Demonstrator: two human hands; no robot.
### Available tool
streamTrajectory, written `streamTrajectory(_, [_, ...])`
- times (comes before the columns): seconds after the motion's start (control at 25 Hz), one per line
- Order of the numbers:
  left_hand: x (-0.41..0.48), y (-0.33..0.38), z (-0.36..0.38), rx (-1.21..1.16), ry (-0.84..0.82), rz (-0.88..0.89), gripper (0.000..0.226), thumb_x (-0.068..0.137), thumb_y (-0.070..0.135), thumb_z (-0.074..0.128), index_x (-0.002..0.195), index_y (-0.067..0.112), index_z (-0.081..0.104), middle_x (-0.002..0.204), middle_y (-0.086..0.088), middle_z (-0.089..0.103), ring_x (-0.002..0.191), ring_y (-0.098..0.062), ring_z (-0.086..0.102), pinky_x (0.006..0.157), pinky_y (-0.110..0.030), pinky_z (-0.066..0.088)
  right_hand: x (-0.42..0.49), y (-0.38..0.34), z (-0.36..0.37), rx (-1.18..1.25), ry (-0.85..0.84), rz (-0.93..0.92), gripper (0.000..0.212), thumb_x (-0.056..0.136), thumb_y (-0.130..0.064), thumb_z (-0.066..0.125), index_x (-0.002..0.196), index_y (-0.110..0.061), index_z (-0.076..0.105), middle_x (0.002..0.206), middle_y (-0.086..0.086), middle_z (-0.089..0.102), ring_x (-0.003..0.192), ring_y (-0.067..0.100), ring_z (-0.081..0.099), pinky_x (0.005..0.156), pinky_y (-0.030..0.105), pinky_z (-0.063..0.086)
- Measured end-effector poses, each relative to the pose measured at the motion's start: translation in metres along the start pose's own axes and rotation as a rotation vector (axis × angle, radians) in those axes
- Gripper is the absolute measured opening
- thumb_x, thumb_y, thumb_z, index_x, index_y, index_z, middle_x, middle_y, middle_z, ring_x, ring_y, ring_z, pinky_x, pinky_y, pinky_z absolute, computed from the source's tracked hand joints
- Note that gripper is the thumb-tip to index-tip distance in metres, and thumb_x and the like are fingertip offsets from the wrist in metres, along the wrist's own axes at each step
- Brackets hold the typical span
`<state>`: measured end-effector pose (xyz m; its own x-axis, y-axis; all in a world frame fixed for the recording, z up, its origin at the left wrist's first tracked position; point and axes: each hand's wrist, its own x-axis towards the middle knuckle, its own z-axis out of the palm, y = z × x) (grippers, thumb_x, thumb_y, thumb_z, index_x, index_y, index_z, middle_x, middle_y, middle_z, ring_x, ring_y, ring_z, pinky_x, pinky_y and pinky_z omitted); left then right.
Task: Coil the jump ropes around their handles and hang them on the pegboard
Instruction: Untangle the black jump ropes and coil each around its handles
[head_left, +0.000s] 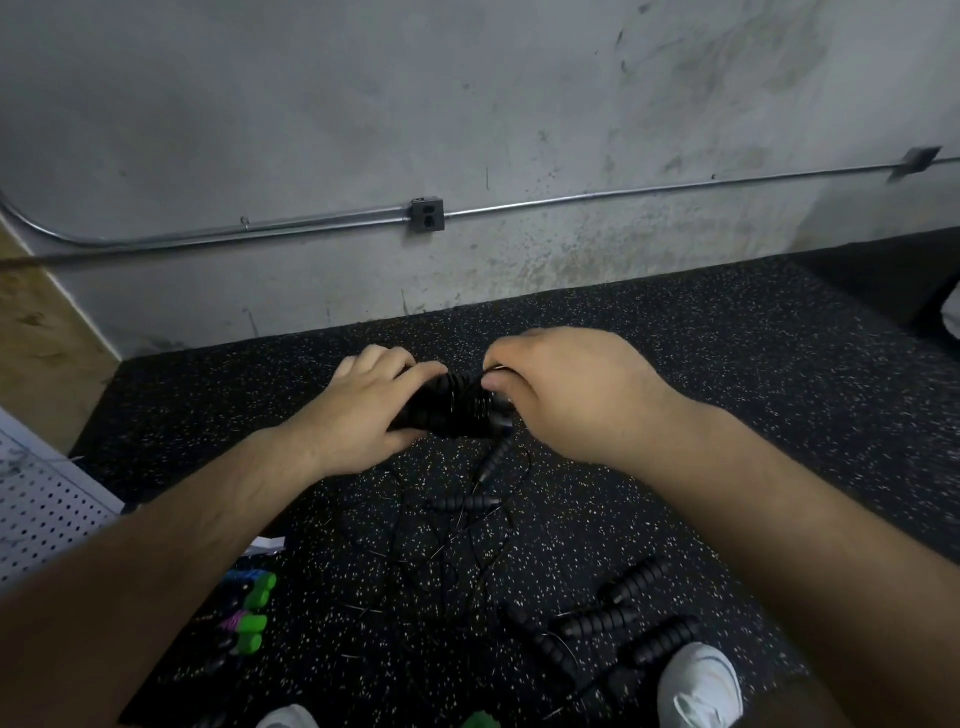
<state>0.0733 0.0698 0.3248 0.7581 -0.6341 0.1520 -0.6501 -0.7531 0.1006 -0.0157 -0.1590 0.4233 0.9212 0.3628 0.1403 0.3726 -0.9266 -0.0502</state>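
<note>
Speckled floor; pegboard at lower-left edge. L hand: fingers curled round black ribbed handles, held above floor at ctr. R hand: fingers pinch thin rope at handles' right end. Slack rope and spare handles lie on floor below.

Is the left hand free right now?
No, the left hand grips the black handles while the right hand pinches the rope beside them.
</note>
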Motion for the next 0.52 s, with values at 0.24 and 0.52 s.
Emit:
streamTrajectory(0.24, [-0.013,0.038,-0.009,-0.221,-0.099,0.177,0.059,0.087,0.035,0.071,0.134,0.034,0.033,0.121,0.021,0.036,0.114,0.002,0.035,0.11,-0.031,0.029,0.011,0.044,0.019,0.133,0.142,-0.025,0.025,0.103,-0.043,0.045,0.112,-0.034,0.067,0.108,-0.013,0.068,0.099,0.011,0.062,0.082,0.033,0.051])
streamTrajectory(0.52, [-0.034,0.068,-0.045,-0.57,-0.102,0.117,0.068,0.087,0.019,0.073,0.134,0.042,0.029,0.128,0.021,0.038,0.126,0.0,0.041,0.1,-0.013,0.037,0.013,0.064,0.042,0.9,-0.032,0.131,0.017,0.091,-0.034,0.07,0.092,-0.017,0.07,0.09,-0.001,0.072,0.083,0.016,0.068,0.078,0.033,0.055])
